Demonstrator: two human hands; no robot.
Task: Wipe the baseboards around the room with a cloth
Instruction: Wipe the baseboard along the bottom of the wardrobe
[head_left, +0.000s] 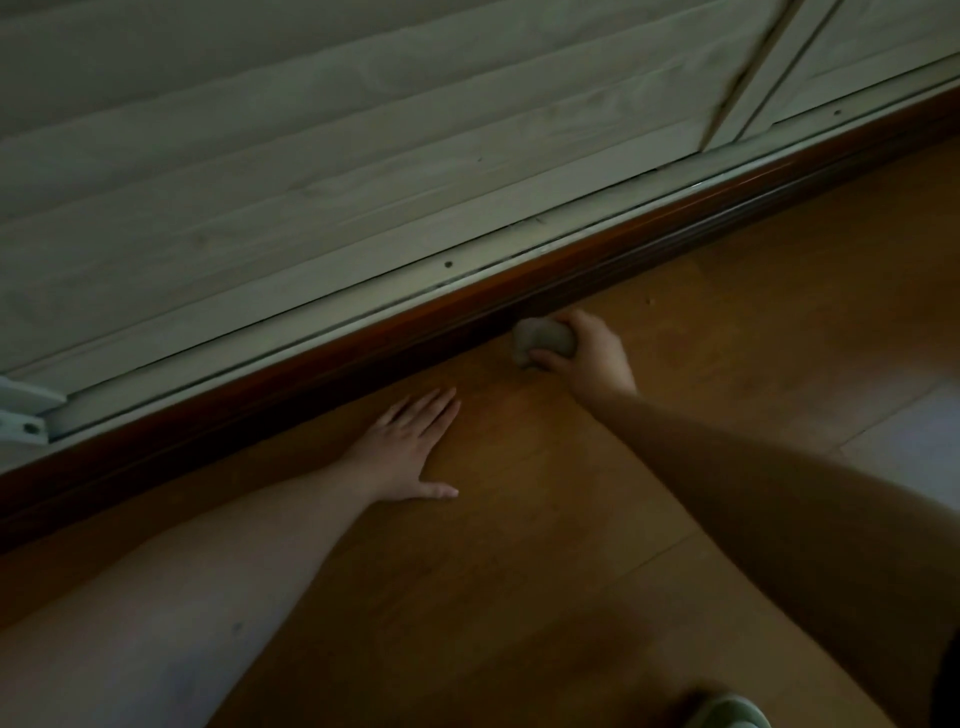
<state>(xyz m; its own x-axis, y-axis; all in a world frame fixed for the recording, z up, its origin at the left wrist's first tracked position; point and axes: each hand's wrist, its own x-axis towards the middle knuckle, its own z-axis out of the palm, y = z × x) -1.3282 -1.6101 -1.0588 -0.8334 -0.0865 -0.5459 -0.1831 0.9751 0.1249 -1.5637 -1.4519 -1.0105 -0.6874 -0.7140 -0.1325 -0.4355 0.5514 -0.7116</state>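
A dark reddish-brown baseboard (363, 353) runs diagonally from lower left to upper right, between the pale wooden panels and the floor. My right hand (587, 356) grips a small wadded grey cloth (543, 340) and holds it at the foot of the baseboard. My left hand (410, 449) lies flat on the wooden floor with its fingers spread, a short way left of the cloth and just in front of the baseboard.
Pale wooden sliding panels (311, 156) stand above a light metal track (363, 291). A white bracket (26, 410) sits at the left edge. The brown wooden floor (571, 519) stretches toward me. A pale slipper (727, 712) shows at the bottom edge.
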